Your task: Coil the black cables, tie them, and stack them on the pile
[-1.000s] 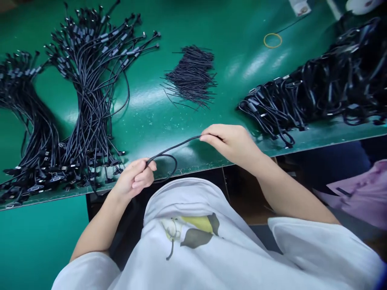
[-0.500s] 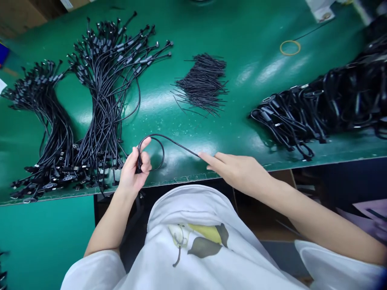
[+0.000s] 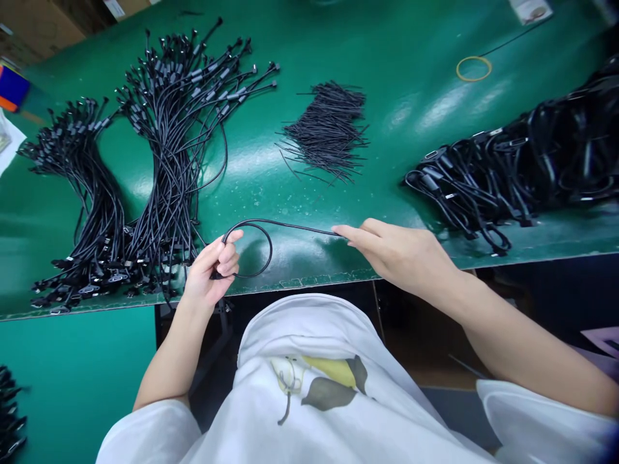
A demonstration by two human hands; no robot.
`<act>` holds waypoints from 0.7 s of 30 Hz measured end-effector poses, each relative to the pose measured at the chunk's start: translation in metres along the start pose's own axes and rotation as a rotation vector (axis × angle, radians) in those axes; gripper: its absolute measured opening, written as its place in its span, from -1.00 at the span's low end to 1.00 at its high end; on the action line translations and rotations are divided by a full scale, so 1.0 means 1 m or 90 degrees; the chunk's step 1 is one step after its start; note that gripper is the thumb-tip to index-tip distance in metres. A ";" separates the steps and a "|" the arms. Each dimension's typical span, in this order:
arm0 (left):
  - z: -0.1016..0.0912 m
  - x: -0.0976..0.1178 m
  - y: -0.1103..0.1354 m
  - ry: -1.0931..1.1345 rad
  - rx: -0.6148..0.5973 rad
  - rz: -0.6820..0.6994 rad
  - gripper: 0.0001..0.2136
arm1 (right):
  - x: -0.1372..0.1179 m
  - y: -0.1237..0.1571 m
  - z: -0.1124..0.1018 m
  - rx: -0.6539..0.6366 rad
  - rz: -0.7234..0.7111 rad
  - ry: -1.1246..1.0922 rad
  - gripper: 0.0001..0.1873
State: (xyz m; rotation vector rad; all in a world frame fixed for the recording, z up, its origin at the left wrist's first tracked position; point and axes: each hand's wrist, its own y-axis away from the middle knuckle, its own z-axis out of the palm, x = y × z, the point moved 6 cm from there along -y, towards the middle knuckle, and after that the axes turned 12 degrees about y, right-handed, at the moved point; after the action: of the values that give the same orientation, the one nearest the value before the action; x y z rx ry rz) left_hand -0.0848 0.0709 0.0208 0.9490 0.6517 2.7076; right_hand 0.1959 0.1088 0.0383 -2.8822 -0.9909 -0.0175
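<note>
A thin black cable (image 3: pixel 294 225) runs between my two hands above the front edge of the green table (image 3: pixel 309 200). My left hand (image 3: pixel 215 265) is closed on it, with a loop of the cable curling out to the right of the fingers. Farther right, my right hand (image 3: pixel 399 248) pinches the other stretch of cable between thumb and fingers; its end is hidden in the grip. Left of my left hand lies a large bundle of black cables (image 3: pixel 167 148) with connectors at both ends. Beside that is a second cable bundle (image 3: pixel 94 174).
Short black ties (image 3: pixel 329 132) lie piled mid-table. Coiled black cables (image 3: pixel 512 161) form a long heap at the right. A yellow rubber band (image 3: pixel 474 69) lies toward the back right, and cardboard boxes (image 3: pixel 46 29) stand at the back left. More black cables (image 3: pixel 10 412) show at lower left.
My right hand has moved right and slightly up, drawing the cable straighter. The loop at my left hand has grown a little wider. The view has shifted slightly.
</note>
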 end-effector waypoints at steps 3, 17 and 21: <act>0.003 0.002 0.001 -0.002 0.023 0.019 -0.77 | 0.004 -0.003 0.001 0.015 0.019 -0.047 -0.59; -0.024 0.018 0.009 0.126 0.018 0.002 -0.77 | 0.015 -0.007 -0.002 0.048 0.055 -0.277 -0.65; -0.012 0.011 0.009 0.082 0.091 0.000 -0.74 | 0.018 -0.002 -0.005 0.066 0.054 -0.223 -0.68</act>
State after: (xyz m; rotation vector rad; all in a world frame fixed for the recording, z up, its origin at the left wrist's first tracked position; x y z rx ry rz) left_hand -0.1016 0.0625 0.0226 0.8085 0.8806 2.7703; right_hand 0.2095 0.1208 0.0440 -2.8834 -0.8828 0.5446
